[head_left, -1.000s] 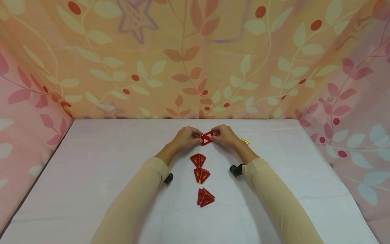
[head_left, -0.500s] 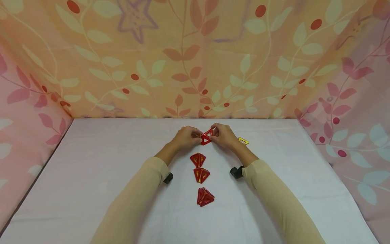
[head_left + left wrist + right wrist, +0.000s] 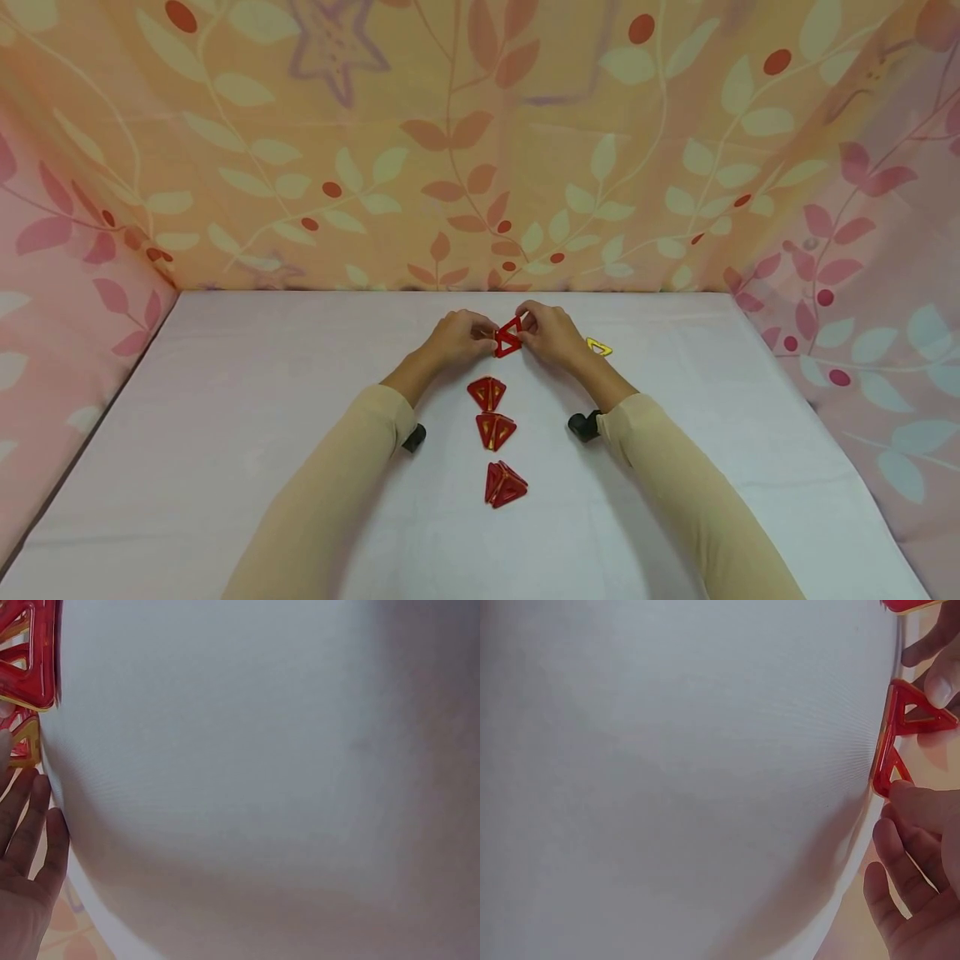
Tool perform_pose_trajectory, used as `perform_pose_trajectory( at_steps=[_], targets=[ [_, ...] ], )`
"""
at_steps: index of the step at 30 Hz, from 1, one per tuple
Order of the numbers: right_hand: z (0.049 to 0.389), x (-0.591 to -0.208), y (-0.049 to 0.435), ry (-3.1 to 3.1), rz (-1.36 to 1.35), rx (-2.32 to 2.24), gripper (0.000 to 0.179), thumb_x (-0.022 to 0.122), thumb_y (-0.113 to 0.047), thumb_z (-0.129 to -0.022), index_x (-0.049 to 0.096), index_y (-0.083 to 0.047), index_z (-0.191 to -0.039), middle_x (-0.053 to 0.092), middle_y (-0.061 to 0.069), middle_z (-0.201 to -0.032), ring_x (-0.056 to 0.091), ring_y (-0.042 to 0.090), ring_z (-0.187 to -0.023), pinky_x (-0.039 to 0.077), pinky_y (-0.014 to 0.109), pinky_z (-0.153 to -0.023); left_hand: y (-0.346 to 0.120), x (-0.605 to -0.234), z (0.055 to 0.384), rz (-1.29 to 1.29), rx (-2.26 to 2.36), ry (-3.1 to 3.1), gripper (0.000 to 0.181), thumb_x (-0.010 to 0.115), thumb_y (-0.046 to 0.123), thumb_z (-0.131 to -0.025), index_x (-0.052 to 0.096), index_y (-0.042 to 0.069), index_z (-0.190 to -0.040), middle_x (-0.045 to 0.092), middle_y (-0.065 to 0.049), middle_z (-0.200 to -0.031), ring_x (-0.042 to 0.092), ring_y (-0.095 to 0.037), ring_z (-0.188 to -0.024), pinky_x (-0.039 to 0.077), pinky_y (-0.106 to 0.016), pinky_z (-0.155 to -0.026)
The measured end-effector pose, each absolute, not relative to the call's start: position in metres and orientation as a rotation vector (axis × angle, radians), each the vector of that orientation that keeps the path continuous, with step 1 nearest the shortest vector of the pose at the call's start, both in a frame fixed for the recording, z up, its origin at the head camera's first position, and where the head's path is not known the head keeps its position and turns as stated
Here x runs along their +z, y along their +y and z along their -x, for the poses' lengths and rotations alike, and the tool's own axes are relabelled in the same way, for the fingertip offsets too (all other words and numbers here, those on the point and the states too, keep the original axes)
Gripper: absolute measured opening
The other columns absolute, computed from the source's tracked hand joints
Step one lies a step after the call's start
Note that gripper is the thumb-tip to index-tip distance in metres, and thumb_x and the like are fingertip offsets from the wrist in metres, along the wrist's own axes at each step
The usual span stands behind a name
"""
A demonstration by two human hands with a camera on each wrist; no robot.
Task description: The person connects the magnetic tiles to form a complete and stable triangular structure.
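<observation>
Near the far middle of the table, my left hand [image 3: 459, 337] and right hand [image 3: 551, 335] meet at red triangular magnetic tiles [image 3: 508, 348]. In the right wrist view, the left thumb and fingers pinch one red triangle tile [image 3: 901, 696]. My right hand's thumb and fingertips pinch the adjoining red triangle tile [image 3: 880, 784], edge to edge with the first. Closer to me stand three red pyramids built of such tiles: a far pyramid [image 3: 487, 393], a middle pyramid [image 3: 496, 431] and a near pyramid [image 3: 506, 486]. The left wrist view catches red tiles [image 3: 41, 682] beside the left fingers.
A yellow triangle tile [image 3: 606, 351] lies just right of the right wrist. Black wrist cameras, left camera [image 3: 414, 438] and right camera [image 3: 583, 426], hang at the cuffs. Patterned curtains [image 3: 450, 167] stand behind the white table [image 3: 262, 400] and on both sides.
My right hand has shifted slightly up and away, uncovering more of the yellow tile. The red tiles between the hands have tilted a little; the left hand and the pyramids stay put.
</observation>
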State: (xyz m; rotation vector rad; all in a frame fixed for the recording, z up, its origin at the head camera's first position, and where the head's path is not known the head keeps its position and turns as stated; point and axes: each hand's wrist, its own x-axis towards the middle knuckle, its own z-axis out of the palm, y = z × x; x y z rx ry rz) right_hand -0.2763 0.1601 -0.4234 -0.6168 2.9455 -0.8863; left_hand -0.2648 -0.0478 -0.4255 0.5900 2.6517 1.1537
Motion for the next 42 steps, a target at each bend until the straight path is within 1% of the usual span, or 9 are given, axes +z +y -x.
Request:
perform_pose_trajectory(
  at_steps=[3, 9, 11, 16, 28, 34, 37, 42],
  targets=[
    [0.2759, -0.4229, 0.1593, 2.931, 0.610, -0.893, 0.027, 0.073, -0.006, -0.089, 0.063, -0.003, -0.113, 0.069, 0.008, -0.091, 0.064, 0.022, -0.083, 0.054, 0.038, -0.080, -0.0478, -0.4256, 0.2656, -0.610, 1.143, 2.660, 0.028, 0.071, 0.014, -0.092, 0.072, 0.005, -0.119, 0.072, -0.006, -0.112, 0.067, -0.021, -0.104, 0.049, -0.039, -0.096],
    [0.2773, -0.4244, 0.1602, 2.903, 0.640, -0.905, 0.017, 0.073, -0.005, -0.089, 0.067, -0.001, -0.105, 0.070, 0.009, -0.093, 0.066, 0.022, -0.086, 0.055, 0.038, -0.082, -0.0468, -0.4257, 0.2661, -0.616, 1.146, 2.676, 0.041, 0.071, 0.014, -0.092, 0.063, 0.003, -0.130, 0.072, -0.008, -0.113, 0.067, -0.022, -0.106, 0.047, -0.040, -0.098],
    [0.2773, -0.4236, 0.1602, 2.892, 0.657, -0.906, 0.013, 0.072, -0.005, -0.089, 0.068, -0.001, -0.102, 0.071, 0.009, -0.092, 0.066, 0.021, -0.086, 0.055, 0.037, -0.081, -0.0464, -0.4252, 0.2659, -0.604, 1.138, 2.683, 0.044, 0.072, 0.015, -0.092, 0.061, 0.004, -0.133, 0.073, -0.008, -0.114, 0.066, -0.022, -0.108, 0.046, -0.042, -0.100],
    [0.2770, -0.4215, 0.1599, 2.867, 0.694, -0.904, 0.006, 0.072, -0.004, -0.089, 0.071, -0.002, -0.095, 0.072, 0.007, -0.088, 0.066, 0.020, -0.082, 0.055, 0.036, -0.079, -0.0453, -0.4246, 0.2664, -0.602, 1.113, 2.700, 0.046, 0.072, 0.015, -0.091, 0.060, 0.005, -0.134, 0.073, -0.006, -0.112, 0.066, -0.021, -0.108, 0.043, -0.043, -0.102],
    [0.2762, -0.4237, 0.1599, 2.852, 0.749, -0.883, 0.006, 0.073, -0.005, -0.089, 0.073, -0.002, -0.095, 0.073, 0.007, -0.088, 0.066, 0.019, -0.082, 0.054, 0.037, -0.079, -0.0414, -0.4229, 0.2651, -0.578, 1.067, 2.731, 0.043, 0.072, 0.017, -0.091, 0.062, 0.007, -0.132, 0.073, -0.005, -0.114, 0.065, -0.022, -0.110, 0.043, -0.043, -0.100],
    [0.2758, -0.4248, 0.1588, 2.857, 0.781, -0.868, 0.006, 0.073, -0.005, -0.089, 0.074, -0.003, -0.094, 0.073, 0.005, -0.088, 0.066, 0.019, -0.083, 0.054, 0.038, -0.082, -0.0406, -0.4227, 0.2644, -0.575, 1.047, 2.757, 0.042, 0.073, 0.019, -0.091, 0.064, 0.008, -0.130, 0.072, -0.005, -0.116, 0.065, -0.022, -0.111, 0.042, -0.044, -0.101],
    [0.2758, -0.4247, 0.1584, 2.857, 0.778, -0.861, 0.005, 0.073, -0.006, -0.089, 0.074, -0.004, -0.094, 0.073, 0.005, -0.088, 0.066, 0.019, -0.084, 0.054, 0.038, -0.083, -0.0405, -0.4232, 0.2647, -0.580, 1.054, 2.761, 0.039, 0.073, 0.019, -0.091, 0.065, 0.008, -0.127, 0.072, -0.005, -0.116, 0.066, -0.020, -0.109, 0.043, -0.044, -0.101],
    [0.2748, -0.4243, 0.1591, 2.841, 0.758, -0.876, 0.005, 0.072, -0.005, -0.090, 0.074, -0.004, -0.095, 0.072, 0.005, -0.089, 0.065, 0.020, -0.085, 0.053, 0.038, -0.084, -0.0397, -0.4241, 0.2654, -0.598, 1.059, 2.757, 0.028, 0.073, 0.019, -0.091, 0.071, 0.009, -0.118, 0.072, -0.003, -0.113, 0.067, -0.019, -0.103, 0.049, -0.038, -0.094]
  ],
)
